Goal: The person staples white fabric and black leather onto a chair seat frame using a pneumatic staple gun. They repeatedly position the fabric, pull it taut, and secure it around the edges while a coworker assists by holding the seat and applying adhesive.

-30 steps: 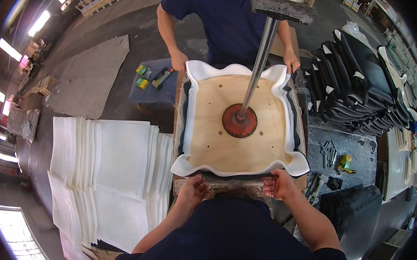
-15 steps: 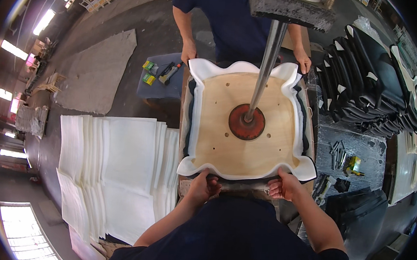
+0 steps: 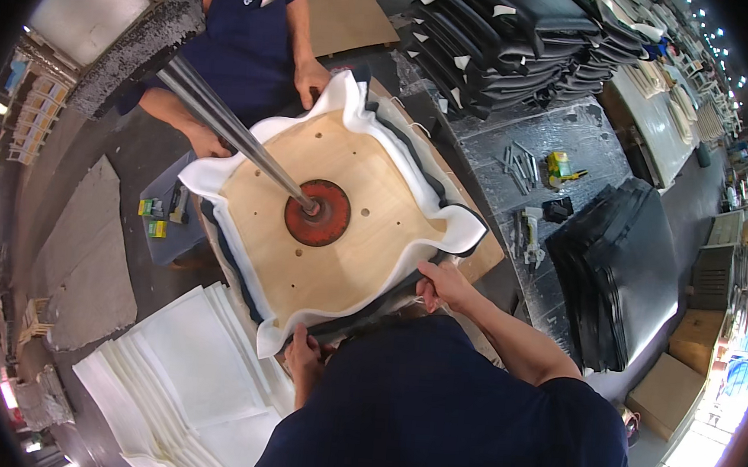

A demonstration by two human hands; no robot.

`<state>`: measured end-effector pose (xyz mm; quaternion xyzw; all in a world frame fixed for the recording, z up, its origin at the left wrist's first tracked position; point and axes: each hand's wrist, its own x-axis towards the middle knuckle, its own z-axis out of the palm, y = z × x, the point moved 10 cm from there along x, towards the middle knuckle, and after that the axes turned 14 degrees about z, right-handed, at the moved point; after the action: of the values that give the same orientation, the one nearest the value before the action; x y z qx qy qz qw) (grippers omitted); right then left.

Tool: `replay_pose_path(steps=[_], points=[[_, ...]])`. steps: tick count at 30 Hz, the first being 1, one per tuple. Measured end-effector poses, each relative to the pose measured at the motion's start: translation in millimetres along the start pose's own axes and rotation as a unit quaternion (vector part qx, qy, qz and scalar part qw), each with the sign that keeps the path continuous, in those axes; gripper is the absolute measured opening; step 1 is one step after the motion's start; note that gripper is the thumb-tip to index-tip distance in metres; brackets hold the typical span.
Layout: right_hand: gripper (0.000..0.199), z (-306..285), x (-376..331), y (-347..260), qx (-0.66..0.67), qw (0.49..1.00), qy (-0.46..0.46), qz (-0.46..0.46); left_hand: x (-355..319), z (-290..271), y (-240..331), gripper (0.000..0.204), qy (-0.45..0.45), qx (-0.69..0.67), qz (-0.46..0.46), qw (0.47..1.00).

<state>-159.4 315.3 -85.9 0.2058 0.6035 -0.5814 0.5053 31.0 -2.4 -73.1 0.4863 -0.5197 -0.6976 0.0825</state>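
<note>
A light plywood seat panel [image 3: 378, 177] lies on white padding [image 3: 456, 231] whose wavy edges stand up around it. Under the padding, a black cover sheet [image 3: 369, 309] shows along the sides. A red round press disc [image 3: 338, 198] on a metal rod [image 3: 225, 128] rests on the panel's middle. My left hand [image 3: 303, 359] is closed on the cover's near edge by the left corner, its fingertips partly hidden. Nearer the right corner, my right hand [image 3: 441, 287] pinches the same edge. Across from me, a co-worker's hands [image 3: 309, 80] hold the far edge.
White padding sheets [image 3: 200, 369] are stacked at left. Stacked black padded pieces [image 3: 500, 43] stand at the far right, and black sheets [image 3: 623, 268] lie nearer. Tools and a small yellow-green box [image 3: 559, 166] sit on the right table. The press head [image 3: 140, 48] hangs at the upper left.
My view has swung to the right, so the panel and press appear farther left and tilted. Both my hands stay at the near edge, and the co-worker's at the far edge.
</note>
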Motion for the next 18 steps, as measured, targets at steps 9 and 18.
replay_pose_path(steps=[9,18], points=[[0.088,-16,-17,8,-0.014,0.985,0.059,0.163,-13,21,-16,0.066,-0.130,-0.073,-0.165,0.975],[0.072,-35,-6,-11,-0.098,0.987,0.091,0.091,20,29,-22,0.059,-0.131,-0.078,-0.108,0.982]])
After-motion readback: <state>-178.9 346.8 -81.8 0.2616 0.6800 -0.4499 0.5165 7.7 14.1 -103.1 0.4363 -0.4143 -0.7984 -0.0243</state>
